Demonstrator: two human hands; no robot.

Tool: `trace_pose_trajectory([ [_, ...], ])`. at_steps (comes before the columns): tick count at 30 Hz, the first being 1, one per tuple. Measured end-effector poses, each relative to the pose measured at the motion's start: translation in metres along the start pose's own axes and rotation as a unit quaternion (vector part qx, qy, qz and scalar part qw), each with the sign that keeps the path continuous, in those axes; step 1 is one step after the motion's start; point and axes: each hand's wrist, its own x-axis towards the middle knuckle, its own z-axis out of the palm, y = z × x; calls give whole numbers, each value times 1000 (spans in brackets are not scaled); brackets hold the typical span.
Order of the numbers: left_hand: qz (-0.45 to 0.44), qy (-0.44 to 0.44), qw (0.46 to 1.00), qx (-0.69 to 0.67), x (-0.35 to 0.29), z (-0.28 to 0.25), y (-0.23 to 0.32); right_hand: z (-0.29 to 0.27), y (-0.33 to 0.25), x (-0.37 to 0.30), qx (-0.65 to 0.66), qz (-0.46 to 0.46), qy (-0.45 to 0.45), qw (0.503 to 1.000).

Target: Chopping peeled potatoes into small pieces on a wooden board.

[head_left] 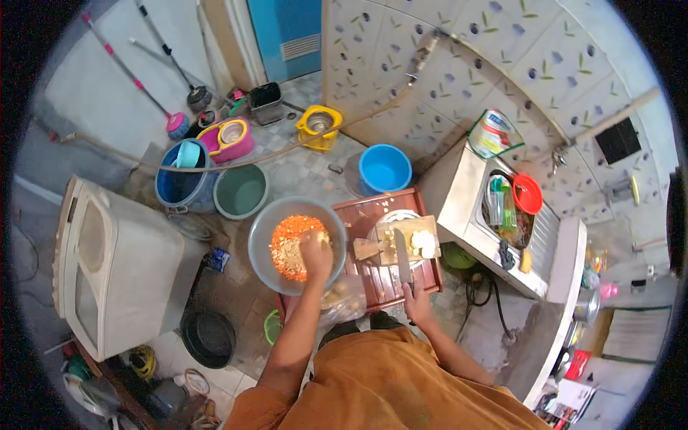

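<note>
My left hand (316,254) is inside a large grey basin (259,251), low over its contents, with the fingers curled in. What they hold, if anything, is hidden. Small orange diced pieces (292,228) fill the far part of the basin, and pale diced pieces (287,259) lie nearer. A kitchen knife (401,252) is in my right hand (417,304), gripped by the handle. Its blade points away, over a wooden cutting board (385,252). Pale peeled chunks (423,244) sit on the board, right of the blade. Part of a white plate (401,214) shows beneath the board.
A reddish-brown low table (351,213) bears the board, with a clear plastic bag (344,297) near me. Beyond stand a blue basin (385,169) and a grey-green tub (241,190). A sink (534,233) is right, a white appliance (136,265) left. A hose (287,152) crosses the far side.
</note>
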Motion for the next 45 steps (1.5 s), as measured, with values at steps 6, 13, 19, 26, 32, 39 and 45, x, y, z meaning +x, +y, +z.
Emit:
trace_pose_trajectory([
  [6, 172, -214, 960, -61, -1, 51, 81, 23, 30, -24, -11, 51, 83, 995],
  [13, 231, -241, 937, 105, -9, 86, 97, 46, 33, -25, 82, 98, 76, 989],
  [19, 169, -297, 938, 61, -17, 81, 98, 62, 24, -7, 123, 53, 99, 986],
  [26, 139, -288, 947, -30, -42, 81, 101, 64, 25, 16, 121, 30, 112, 986],
  [32, 140, -293, 943, -66, -48, 81, 92, 41, 35, 21, 83, 24, 84, 993],
  [39, 109, -269, 957, -9, -42, 88, 101, 12, 60, 32, 51, -27, 48, 997],
  [45, 114, -230, 966, 29, -50, 104, 96, 6, 62, 32, 54, -15, 15, 998],
])
